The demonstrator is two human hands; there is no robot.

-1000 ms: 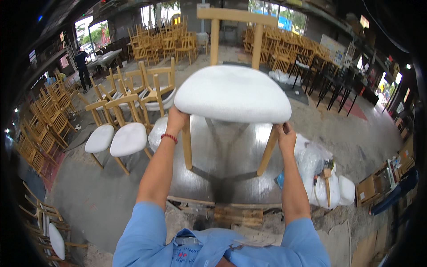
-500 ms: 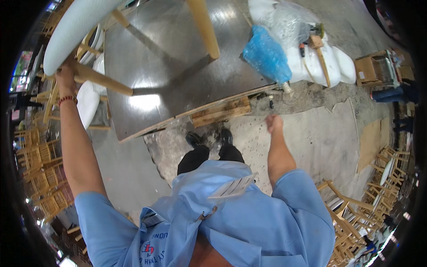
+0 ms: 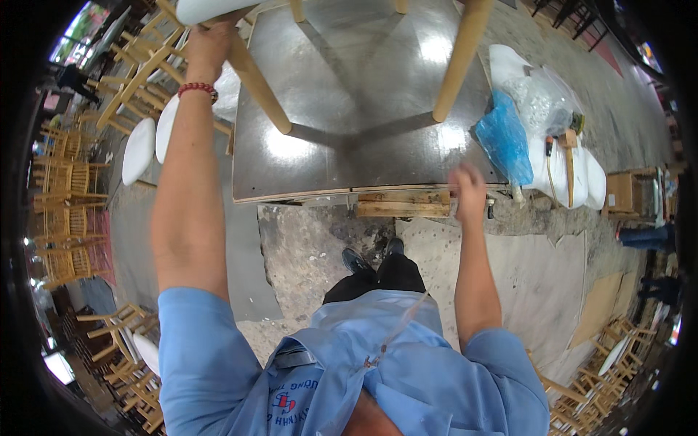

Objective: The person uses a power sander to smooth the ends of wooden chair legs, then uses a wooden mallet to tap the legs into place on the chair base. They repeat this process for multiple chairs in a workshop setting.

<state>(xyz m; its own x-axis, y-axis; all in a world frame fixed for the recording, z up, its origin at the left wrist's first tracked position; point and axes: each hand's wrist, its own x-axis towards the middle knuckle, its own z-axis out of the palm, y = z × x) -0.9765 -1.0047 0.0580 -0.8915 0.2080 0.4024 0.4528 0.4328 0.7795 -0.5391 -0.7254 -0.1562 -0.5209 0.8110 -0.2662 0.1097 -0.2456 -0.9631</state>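
A wooden chair [image 3: 463, 62] with pale legs and a white seat stands upright on a dark, shiny tabletop [image 3: 349, 163]. Much of it lies past the upper edge of the view. My left hand [image 3: 209, 52] grips it at the near left corner, just under the white seat and beside a front leg. Most of those fingers are hidden by the seat. My right hand [image 3: 469, 190] hangs over the table's near right edge, apart from the chair. Motion blurs its fingers, and nothing can be made out in them.
At the table's right lie a blue plastic bag [image 3: 507, 138], a wooden mallet [image 3: 569, 167] and white padded pieces [image 3: 594, 178]. Wooden blocks [image 3: 403, 204] sit under the near edge. Stacked chair frames [image 3: 69, 185] line the left; more chairs [image 3: 607, 363] stand at lower right.
My view has shifted left, toward the chair, which now appears more central. The left hand keeps its grip on it. My right hand has come up to the table's near edge.
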